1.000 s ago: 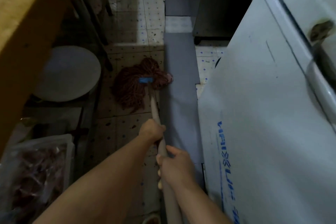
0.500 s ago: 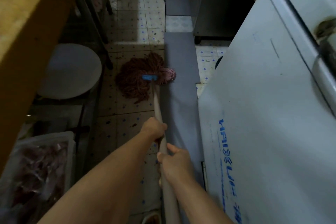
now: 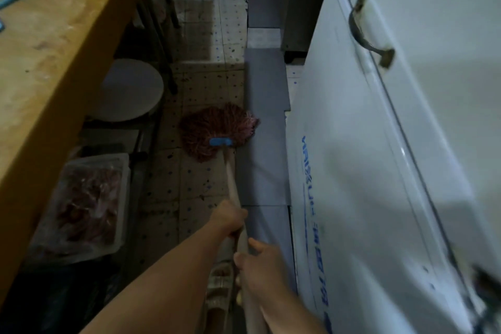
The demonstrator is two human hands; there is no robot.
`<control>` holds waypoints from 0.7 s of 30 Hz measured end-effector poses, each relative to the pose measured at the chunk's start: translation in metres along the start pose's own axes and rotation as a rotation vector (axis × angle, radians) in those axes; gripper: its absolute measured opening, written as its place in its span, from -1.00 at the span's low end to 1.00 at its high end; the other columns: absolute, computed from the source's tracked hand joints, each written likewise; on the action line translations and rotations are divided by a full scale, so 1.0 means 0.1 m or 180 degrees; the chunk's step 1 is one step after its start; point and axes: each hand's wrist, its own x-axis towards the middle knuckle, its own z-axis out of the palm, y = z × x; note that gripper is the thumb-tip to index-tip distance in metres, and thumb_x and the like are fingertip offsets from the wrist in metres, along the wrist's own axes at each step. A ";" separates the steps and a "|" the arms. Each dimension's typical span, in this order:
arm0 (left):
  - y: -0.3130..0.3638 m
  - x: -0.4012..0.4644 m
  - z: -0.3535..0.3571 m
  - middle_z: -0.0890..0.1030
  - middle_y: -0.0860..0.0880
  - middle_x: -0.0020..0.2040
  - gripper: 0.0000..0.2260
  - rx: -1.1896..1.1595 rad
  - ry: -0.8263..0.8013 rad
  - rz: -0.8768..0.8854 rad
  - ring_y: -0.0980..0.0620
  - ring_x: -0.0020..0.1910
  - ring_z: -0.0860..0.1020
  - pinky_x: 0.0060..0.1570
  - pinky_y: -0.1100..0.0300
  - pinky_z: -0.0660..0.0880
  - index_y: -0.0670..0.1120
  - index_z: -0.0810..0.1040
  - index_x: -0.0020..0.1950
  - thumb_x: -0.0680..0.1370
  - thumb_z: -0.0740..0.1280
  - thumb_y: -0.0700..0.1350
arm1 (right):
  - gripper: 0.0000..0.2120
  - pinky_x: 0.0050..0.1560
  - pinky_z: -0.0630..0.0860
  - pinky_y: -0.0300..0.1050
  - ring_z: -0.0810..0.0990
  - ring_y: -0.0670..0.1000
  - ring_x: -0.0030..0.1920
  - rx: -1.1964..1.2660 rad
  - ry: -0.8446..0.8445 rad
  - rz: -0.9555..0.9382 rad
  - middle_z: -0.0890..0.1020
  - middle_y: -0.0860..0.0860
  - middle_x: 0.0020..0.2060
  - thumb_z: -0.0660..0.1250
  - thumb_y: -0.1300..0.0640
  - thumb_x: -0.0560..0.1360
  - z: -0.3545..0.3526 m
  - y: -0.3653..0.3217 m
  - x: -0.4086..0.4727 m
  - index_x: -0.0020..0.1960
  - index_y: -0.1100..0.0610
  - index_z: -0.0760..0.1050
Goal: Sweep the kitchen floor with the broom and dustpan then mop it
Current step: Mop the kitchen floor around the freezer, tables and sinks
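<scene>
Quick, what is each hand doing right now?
Left hand: closed round the mop handle.
Right hand: closed round the same mop handle, lower down.

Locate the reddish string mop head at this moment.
In the head view, the reddish string mop head lies on the speckled tile floor mid-frame, its right edge against the grey mat, right of the round white stool.

The mop [image 3: 220,130] is lying with its reddish-brown string head fanning out flat on the speckled tile floor [image 3: 189,184], the far right strands touching the edge of the grey mat [image 3: 264,116]. A blue clamp [image 3: 221,142] is joining the head to a pale wooden handle [image 3: 233,184], which is slanting back toward the near side, tilting slightly right, along the mat's left edge.
</scene>
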 end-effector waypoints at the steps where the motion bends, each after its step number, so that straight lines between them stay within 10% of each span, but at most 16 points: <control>1: -0.06 -0.13 0.07 0.54 -0.23 0.22 -0.58 0.0002 0.0006 0.0009 -0.18 0.17 0.54 0.03 0.11 0.50 -0.27 0.47 0.27 0.57 0.24 0.02 | -0.73 -0.29 0.45 -0.15 0.56 0.00 -0.31 0.0009 -0.0041 0.0026 0.66 0.10 -0.18 0.29 0.26 0.52 -0.03 0.10 -0.12 0.20 0.16 0.56; 10: -0.37 -0.95 0.50 0.50 -0.20 0.27 -0.61 0.0322 -0.0038 0.0099 -0.14 0.23 0.50 0.20 0.09 0.45 -0.24 0.45 0.31 0.60 0.20 -0.01 | -0.81 -0.08 0.58 0.14 0.56 0.09 -0.28 -0.0238 -0.0067 0.0061 0.64 0.11 -0.26 0.32 0.14 0.52 -0.21 0.64 -0.85 0.09 0.18 0.58; 17: -0.44 -0.70 0.36 0.60 -0.15 0.00 -0.72 -0.0204 0.0034 0.0003 -0.08 -0.07 0.56 -0.07 0.13 0.52 -0.24 0.52 0.12 0.56 0.29 -0.05 | -0.71 -0.13 0.54 0.00 0.55 0.04 -0.24 -0.0362 -0.0164 -0.0048 0.66 0.16 -0.11 0.30 0.20 0.54 -0.08 0.55 -0.60 0.25 0.16 0.51; 21: -0.53 -0.30 0.21 0.58 -0.19 0.16 -0.61 -0.0305 0.0150 -0.0032 -0.13 0.11 0.57 0.03 0.13 0.53 -0.25 0.52 0.21 0.53 0.32 0.01 | -0.59 -0.11 0.52 -0.14 0.60 0.04 -0.14 -0.0374 -0.0097 -0.0251 0.66 0.11 0.00 0.31 0.19 0.51 0.20 0.43 -0.28 0.34 0.03 0.47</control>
